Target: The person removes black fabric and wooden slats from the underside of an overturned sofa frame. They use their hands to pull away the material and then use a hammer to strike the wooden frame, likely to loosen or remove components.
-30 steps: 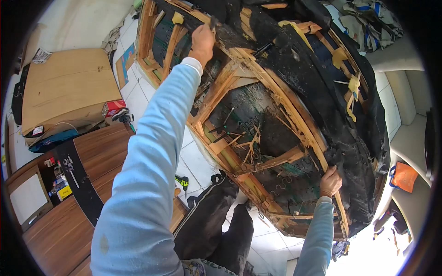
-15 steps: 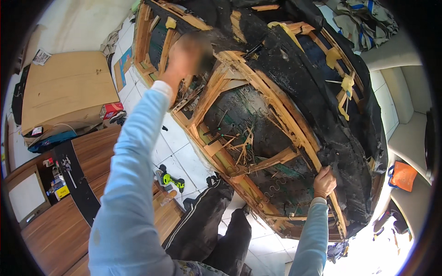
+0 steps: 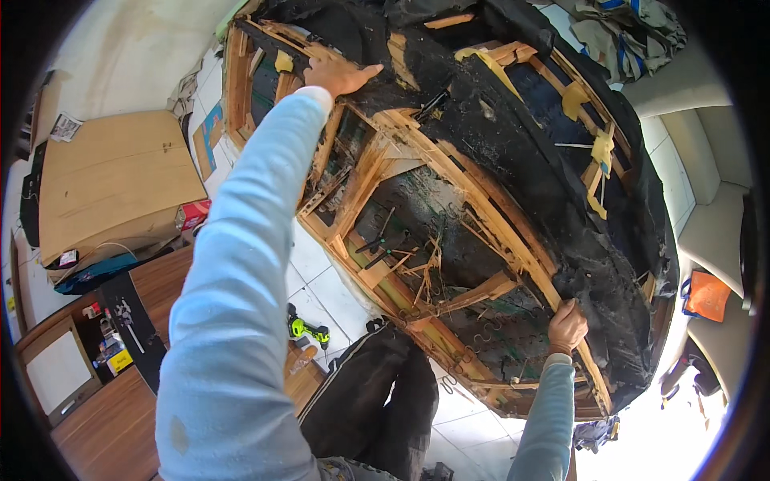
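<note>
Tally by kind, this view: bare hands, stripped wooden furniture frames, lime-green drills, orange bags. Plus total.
Bare hands: 2 (left hand, right hand)
Wooden frame: 1
Lime-green drill: 1, partly behind the sleeve
Orange bag: 1
Total: 5

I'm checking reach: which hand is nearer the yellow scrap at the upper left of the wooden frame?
Left. The left hand is just right of the yellow scrap; the right hand is far off toward the lower right, closed on a wooden rail.
</note>
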{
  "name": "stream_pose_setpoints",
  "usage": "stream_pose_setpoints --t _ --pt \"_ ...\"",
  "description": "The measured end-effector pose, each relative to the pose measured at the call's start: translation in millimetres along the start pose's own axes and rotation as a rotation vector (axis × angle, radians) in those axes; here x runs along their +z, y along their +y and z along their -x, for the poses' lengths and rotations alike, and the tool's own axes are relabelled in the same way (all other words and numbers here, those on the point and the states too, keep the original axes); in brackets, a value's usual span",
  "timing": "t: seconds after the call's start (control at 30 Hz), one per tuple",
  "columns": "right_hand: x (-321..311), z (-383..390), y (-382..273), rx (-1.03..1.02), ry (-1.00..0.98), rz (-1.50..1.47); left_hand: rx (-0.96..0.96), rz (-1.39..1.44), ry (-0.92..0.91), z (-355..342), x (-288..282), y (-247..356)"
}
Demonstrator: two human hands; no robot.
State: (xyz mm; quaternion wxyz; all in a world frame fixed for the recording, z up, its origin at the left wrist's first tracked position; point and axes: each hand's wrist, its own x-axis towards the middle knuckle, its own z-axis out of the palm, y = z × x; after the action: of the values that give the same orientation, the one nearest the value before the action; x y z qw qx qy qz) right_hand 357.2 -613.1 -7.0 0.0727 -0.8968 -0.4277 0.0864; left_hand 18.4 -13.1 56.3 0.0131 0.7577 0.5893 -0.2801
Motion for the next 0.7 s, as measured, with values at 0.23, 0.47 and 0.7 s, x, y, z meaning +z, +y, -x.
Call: stream_pose_setpoints --t 0.23,0.47,0.7 --pt "5 -1 -3 0.02 -0.013 -0.018 -0.006 -0.365 0.295 -30 27 6" --pt "4 1 -2 -0.002 0.009 -0.025 0.284 -0.384 0.482 -20 42 11" --pt "1 2 -2 0.012 0.013 -0.027 0.089 -0.209 0.424 1 37 17"
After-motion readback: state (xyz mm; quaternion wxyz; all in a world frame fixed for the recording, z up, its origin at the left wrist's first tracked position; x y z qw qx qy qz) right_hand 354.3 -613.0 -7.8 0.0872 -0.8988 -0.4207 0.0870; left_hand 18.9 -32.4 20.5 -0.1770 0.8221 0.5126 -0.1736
